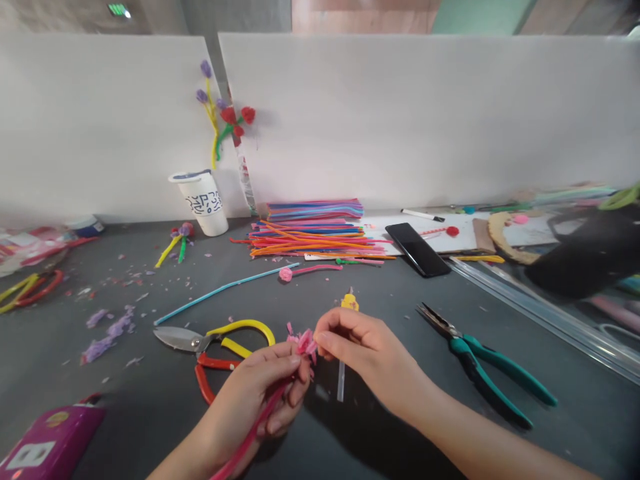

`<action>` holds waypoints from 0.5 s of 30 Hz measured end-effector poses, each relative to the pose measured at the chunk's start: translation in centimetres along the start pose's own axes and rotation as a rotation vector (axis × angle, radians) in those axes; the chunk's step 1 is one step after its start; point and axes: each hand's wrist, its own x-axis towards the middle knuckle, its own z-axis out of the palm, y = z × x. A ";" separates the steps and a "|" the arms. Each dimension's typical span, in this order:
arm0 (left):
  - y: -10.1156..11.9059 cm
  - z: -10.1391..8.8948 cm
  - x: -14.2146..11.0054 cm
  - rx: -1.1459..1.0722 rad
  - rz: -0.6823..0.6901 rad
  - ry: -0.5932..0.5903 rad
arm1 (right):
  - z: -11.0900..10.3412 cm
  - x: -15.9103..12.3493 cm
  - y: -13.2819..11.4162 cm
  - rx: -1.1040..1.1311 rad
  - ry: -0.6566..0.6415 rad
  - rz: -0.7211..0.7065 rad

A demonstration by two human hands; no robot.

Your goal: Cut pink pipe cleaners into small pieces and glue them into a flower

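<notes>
My left hand is closed around the stem of a pink pipe-cleaner flower, and the stem runs down past the palm toward the lower edge. With thumb and forefinger pinched, my right hand touches the right side of the petals; the fingertips partly hide what they grip. Behind the right hand a yellow nozzle-like piece pokes out, and a clear stick shows below the fingers. Red-and-yellow-handled scissors lie just left of my left hand. Teal-handled pliers rest to the right.
Pipe cleaners lie bundled at the back, beside a white cup and a black phone. A blue pipe cleaner and a small pink flower lie ahead. Purple fluff and a purple box are left. White panels stand behind.
</notes>
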 end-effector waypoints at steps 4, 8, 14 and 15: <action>-0.2 0.1 0.0 -0.015 -0.021 -0.017 | 0.3 0.0 0.1 -0.055 0.010 -0.021; -0.2 0.2 -0.1 -0.031 -0.030 -0.026 | 0.3 0.0 0.2 -0.102 0.019 -0.033; -0.1 0.3 -0.2 -0.019 -0.054 -0.055 | 0.3 -0.1 0.1 -0.262 0.064 -0.081; -0.1 0.2 -0.2 -0.011 -0.057 -0.057 | 0.4 -0.1 0.1 -0.279 0.067 -0.086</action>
